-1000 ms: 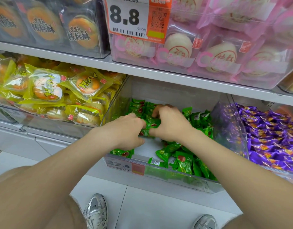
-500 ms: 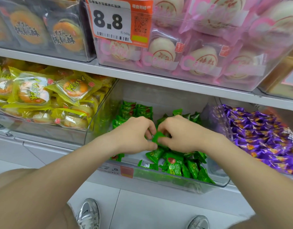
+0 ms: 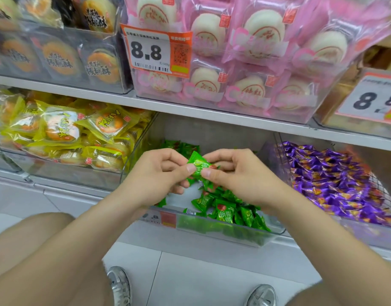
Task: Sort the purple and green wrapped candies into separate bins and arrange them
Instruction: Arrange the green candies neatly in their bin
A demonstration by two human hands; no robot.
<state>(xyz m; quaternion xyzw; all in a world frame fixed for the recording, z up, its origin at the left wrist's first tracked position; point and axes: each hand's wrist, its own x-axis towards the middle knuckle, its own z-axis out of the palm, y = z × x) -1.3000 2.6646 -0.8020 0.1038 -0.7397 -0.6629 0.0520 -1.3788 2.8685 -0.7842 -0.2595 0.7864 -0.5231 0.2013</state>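
Centre of the frame: your left hand (image 3: 159,173) and right hand (image 3: 236,175) both pinch one small green foil-wrapped candy (image 3: 197,165) between thumbs and curled fingers, just above the clear plastic bin (image 3: 212,228). Under it, loose green wrapped candies (image 3: 225,209) lie heaped toward the bin's front. At the right of the frame, shiny purple wrapped candies (image 3: 335,184) fill the neighbouring clear bin (image 3: 364,234).

Person's left hand (image 3: 156,173) and right hand (image 3: 238,175) were both bare, with short plain thumbnails, and the forearms were bare all the way up too. Feet were in silvery-grey sneakers: the left shoe (image 3: 119,286) had a mesh-looking upper with laces, while the right shoe (image 3: 261,294) showed just a rounded, shiny toe at the bottom edge
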